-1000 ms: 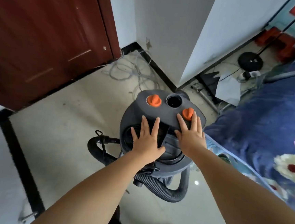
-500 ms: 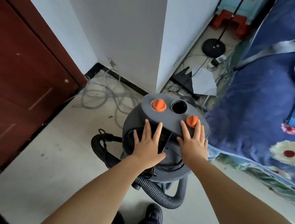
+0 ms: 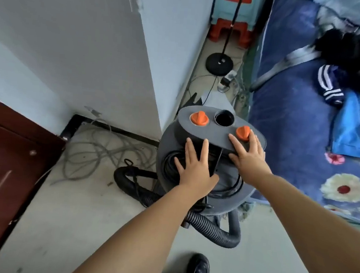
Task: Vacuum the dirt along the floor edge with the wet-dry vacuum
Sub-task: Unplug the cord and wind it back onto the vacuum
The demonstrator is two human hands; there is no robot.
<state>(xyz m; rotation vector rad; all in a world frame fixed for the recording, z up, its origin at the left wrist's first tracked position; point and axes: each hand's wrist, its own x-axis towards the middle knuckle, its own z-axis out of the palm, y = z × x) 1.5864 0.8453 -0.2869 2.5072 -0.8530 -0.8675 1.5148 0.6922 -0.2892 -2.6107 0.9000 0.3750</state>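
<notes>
Comparing with a second ago, your view has swung right and tilted: the red-brown door (image 3: 2,164) has slid to the lower left, more of the bed (image 3: 295,129) shows, and your shoe (image 3: 199,268) has come into view at the bottom. Your hands have kept their places on the vacuum.

Your left hand (image 3: 196,167) lies flat with fingers straight and spread over the black cord (image 3: 169,166) coiled on the lid. Your right hand (image 3: 249,156) rests flat on the grey top panel, fingers straight, its fingertips touching the right orange knob (image 3: 242,132). Neither hand grips anything.

Your wet-dry vacuum (image 3: 206,175) stands on the pale floor (image 3: 58,223), just beside the white wall corner (image 3: 150,68) and close against the bed. It is a round drum of matte grey plastic with an oval top panel carrying a second orange knob (image 3: 199,118) and an open round black port (image 3: 224,118) between the two. A ribbed black hose (image 3: 210,228) loops around its base.

A tangle of thin grey cable (image 3: 99,149) lies on the floor by the black skirting. The bed cover is blue cloth with printed flowers.
</notes>
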